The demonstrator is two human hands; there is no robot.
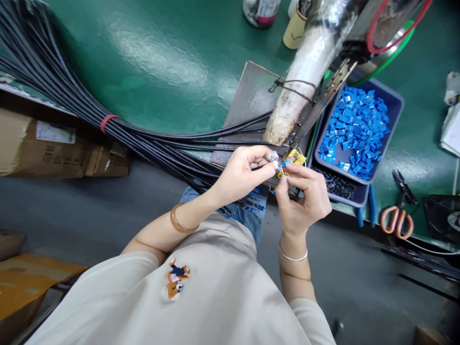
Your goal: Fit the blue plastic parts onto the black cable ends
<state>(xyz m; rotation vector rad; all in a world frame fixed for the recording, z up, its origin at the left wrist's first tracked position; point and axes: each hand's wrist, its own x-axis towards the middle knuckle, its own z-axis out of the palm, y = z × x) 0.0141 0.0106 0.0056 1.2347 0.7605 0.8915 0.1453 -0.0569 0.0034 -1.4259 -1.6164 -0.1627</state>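
Note:
My left hand point(241, 173) is closed in a pinch at the end of a black cable point(187, 165) from the long bundle; its fingertips are taped. My right hand point(302, 194) is closed too, pinching a small yellow and blue part point(287, 168) right against the left fingertips. Both hands meet at the front edge of the green table, just below a wrapped pipe-like tool point(305, 76). Several cable ends with blue parts point(251, 203) lie on my lap.
A bundle of black cables point(53, 76), tied with a red band point(108, 122), runs from top left across the green table point(161, 57). A tray of blue parts point(355, 127) sits right of my hands. Orange-handled scissors point(397, 218) lie far right. Cardboard boxes point(43, 148) stand left.

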